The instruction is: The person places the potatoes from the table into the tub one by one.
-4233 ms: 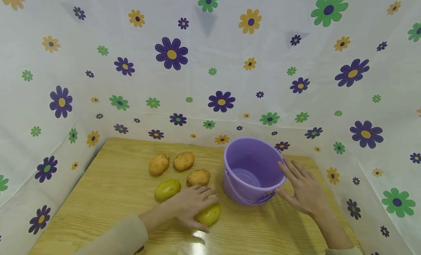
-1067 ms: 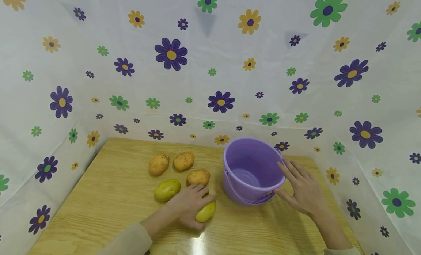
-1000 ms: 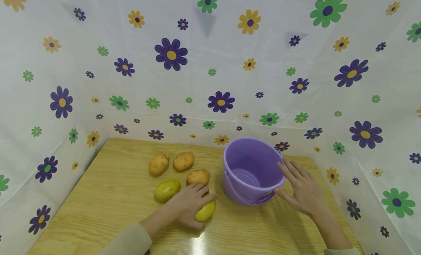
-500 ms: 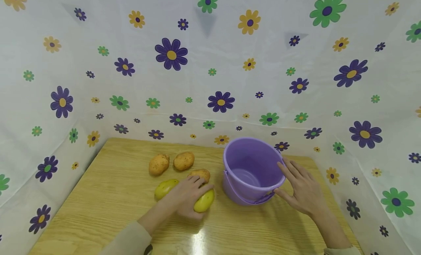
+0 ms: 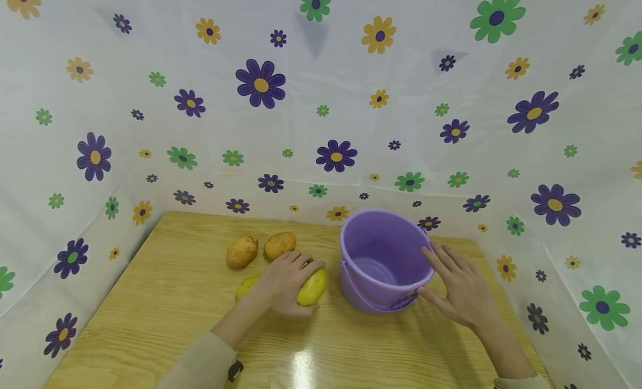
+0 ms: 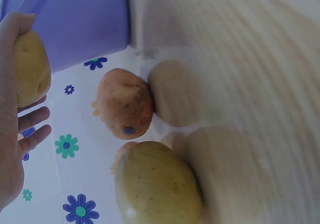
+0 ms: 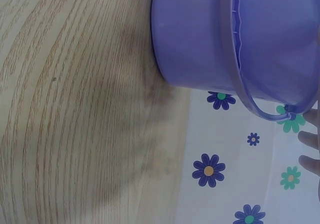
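Left hand (image 5: 283, 282) grips yellow potato (image 5: 312, 287), raised above bench (image 5: 150, 300), just left of purple bucket (image 5: 381, 247). Second yellow potato (image 5: 244, 287) partly hidden behind that hand; two brown potatoes (image 5: 242, 252) lie farther back. Right hand (image 5: 460, 286) spread, fingers straight at bucket's right rim.

Beyond the left hand (image 5: 287, 286) and right of the right hand (image 5: 462, 291), the wood-grained table (image 5: 150, 300) is being enclosed by white flower-printed sheeting (image 5: 210, 130); nearer than the left hand, a glare (image 5: 302, 369) is being reflected by its top.
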A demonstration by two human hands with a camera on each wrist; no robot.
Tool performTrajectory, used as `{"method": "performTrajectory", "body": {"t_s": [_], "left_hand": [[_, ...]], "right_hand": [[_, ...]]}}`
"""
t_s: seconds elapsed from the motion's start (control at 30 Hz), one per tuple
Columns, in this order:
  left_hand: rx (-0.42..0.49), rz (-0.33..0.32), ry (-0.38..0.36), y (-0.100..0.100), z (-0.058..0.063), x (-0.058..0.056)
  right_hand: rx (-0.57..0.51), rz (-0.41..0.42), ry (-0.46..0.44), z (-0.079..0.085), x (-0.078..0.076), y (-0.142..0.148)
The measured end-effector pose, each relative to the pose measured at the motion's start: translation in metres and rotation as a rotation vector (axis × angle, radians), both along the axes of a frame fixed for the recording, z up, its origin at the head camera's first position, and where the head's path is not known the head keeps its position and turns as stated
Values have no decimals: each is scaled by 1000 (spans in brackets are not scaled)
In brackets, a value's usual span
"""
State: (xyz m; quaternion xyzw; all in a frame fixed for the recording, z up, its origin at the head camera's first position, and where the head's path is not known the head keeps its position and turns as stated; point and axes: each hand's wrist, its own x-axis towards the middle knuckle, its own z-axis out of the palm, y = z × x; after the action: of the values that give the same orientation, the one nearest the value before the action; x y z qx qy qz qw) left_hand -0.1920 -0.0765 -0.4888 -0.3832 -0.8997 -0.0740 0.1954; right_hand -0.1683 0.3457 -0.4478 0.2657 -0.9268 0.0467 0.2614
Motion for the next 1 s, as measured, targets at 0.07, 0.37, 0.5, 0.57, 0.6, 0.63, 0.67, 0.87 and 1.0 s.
{"method": "performTrajectory", "body": {"t_s": [0.07, 0.37, 0.5, 0.57, 0.6, 0.63, 0.67, 0.87, 1.0], "left_hand": [[18, 11, 7, -1, 4, -2], [76, 26, 45, -4, 21, -8], [97, 22, 44, -2, 26, -11], [106, 20, 37, 0, 29, -11], [107, 20, 35, 1, 31, -12], [112, 19, 32, 2, 32, -13], [119, 14, 29, 3, 34, -13], [123, -1, 41, 8, 43, -18], [122, -22, 67, 11, 50, -20]], "right_hand": [[3, 2, 4, 0, 0, 0], [0, 3, 7, 0, -1, -1], [-4, 2, 1, 0, -1, -1], [-3, 0, 1, 0, -1, 0], [-2, 0, 1, 0, -1, 0], [-2, 0, 2, 0, -1, 0], [-2, 1, 4, 0, -1, 0], [-4, 5, 9, 0, 0, 0], [1, -4, -9, 0, 0, 0]]}}
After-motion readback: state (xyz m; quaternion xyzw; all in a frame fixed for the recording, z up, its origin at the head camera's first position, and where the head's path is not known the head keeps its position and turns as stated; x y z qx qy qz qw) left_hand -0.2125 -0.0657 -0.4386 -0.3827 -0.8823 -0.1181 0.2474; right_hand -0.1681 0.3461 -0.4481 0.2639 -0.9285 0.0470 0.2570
